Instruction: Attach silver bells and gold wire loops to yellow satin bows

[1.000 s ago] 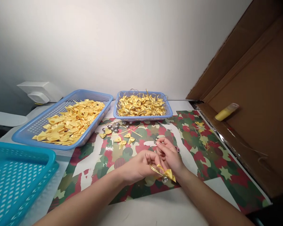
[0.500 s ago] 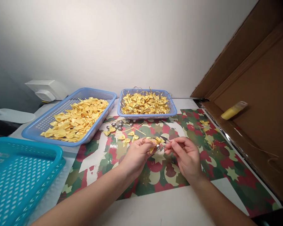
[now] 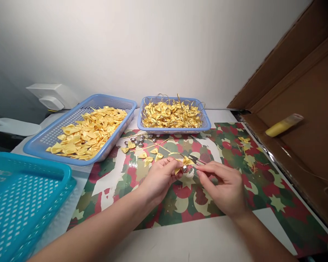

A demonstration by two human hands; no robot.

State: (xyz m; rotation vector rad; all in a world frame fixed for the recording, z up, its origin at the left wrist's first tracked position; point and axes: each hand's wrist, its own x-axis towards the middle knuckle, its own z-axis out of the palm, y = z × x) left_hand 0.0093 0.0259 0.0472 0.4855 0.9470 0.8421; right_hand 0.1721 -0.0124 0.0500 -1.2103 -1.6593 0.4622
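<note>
Head view: left hand pinches a yellow bow with a silver bell over the patterned sheet; a loose pinch might drop it. Right hand holds what look like scissors just beside the bow, so a slip could nick bow or left hand.

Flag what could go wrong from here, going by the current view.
1. The dark-tipped tool in the right hand points toward the yellow bow that the left hand pinches; a slip might nick the bow or that hand.
2. The silver bell sits close below the tool's tips, so they could catch it.
3. The loose bells lie uncontained on the patterned sheet; a bump might roll them.
</note>
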